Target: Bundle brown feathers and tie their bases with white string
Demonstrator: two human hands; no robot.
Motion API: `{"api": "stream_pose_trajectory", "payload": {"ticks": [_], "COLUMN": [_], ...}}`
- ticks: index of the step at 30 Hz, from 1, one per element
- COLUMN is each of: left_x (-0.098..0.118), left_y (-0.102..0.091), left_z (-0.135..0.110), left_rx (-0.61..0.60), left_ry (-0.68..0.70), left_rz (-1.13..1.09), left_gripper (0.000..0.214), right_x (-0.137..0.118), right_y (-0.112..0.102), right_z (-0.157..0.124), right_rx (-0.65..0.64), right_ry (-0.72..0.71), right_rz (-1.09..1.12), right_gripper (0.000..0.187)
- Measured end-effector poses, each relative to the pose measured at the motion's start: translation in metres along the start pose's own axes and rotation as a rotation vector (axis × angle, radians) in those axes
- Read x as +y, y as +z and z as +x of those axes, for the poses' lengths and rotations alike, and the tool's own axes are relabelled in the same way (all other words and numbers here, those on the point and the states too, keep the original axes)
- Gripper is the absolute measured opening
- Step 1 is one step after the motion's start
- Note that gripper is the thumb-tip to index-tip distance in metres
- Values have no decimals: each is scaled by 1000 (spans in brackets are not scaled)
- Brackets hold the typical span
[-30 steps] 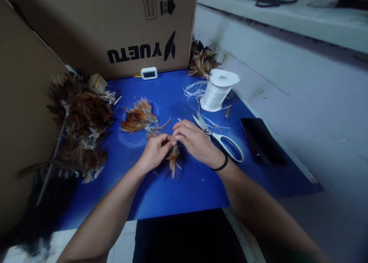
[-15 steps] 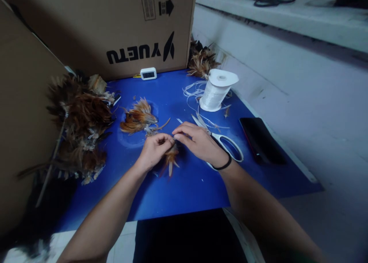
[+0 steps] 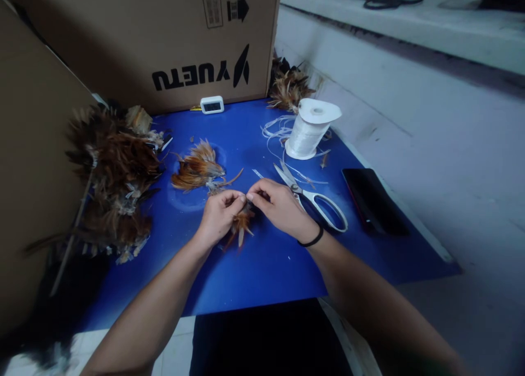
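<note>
My left hand [image 3: 219,214] and my right hand [image 3: 279,206] meet over the blue mat [image 3: 262,266], fingertips pinched together on the top of a small bundle of brown feathers [image 3: 241,223] that hangs down between them. Both hands are closed on the bundle's quill end. A thin white string may be at the pinch, but it is too small to tell. White-handled scissors [image 3: 315,201] lie just right of my right hand. A loose fan of orange-brown feathers [image 3: 197,168] lies just beyond my left hand.
A spool of white cord [image 3: 309,129] stands at the back right with loose strands around it. A black phone [image 3: 371,201] lies near the mat's right edge. A big heap of brown feathers [image 3: 115,173] fills the left. Cardboard boxes [image 3: 164,36] wall the back and left; a small white timer [image 3: 212,105] sits there.
My hands have drawn slightly closer to each other and toward the box, and the feather bundle between them has turned a little. Nothing else has moved.
</note>
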State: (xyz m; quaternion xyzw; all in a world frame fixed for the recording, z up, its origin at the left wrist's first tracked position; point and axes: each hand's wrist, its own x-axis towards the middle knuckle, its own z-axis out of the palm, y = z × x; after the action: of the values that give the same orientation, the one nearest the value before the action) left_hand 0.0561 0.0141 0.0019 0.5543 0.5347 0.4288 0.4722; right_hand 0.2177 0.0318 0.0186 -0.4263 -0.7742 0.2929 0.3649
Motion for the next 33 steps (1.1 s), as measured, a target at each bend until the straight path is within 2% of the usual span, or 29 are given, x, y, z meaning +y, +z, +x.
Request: {"api": "stream_pose_trajectory", "payload": {"ticks": [4,8,13,19,24,33], "left_x": [0,1,3,5,3,5], "left_y": [2,4,2,-1,-2,-1], "left_z": [1,1,1,2,3,2], "left_rx": [15,16,21,12,17,67], "left_ry": [-79,-131,-187,-193,-192,-126], "left_rz": [-151,-292,-378,-425,-413,-367], "left_gripper": [28,30,29,27,30,25], "right_x": [1,0,1,3,1,-4], "right_y": [3,3,3,2,0,0], "right_z": [-1,-1,-2,-3,-2,-1], "right_rx": [-6,-16,-20,-36,-14,24], "right_ry": [-8,-91,-193,-236,-199,-14], "right_rz": [40,-4,-109,-143,-65,130], "right_gripper": [11,12,14,19,19,15]}}
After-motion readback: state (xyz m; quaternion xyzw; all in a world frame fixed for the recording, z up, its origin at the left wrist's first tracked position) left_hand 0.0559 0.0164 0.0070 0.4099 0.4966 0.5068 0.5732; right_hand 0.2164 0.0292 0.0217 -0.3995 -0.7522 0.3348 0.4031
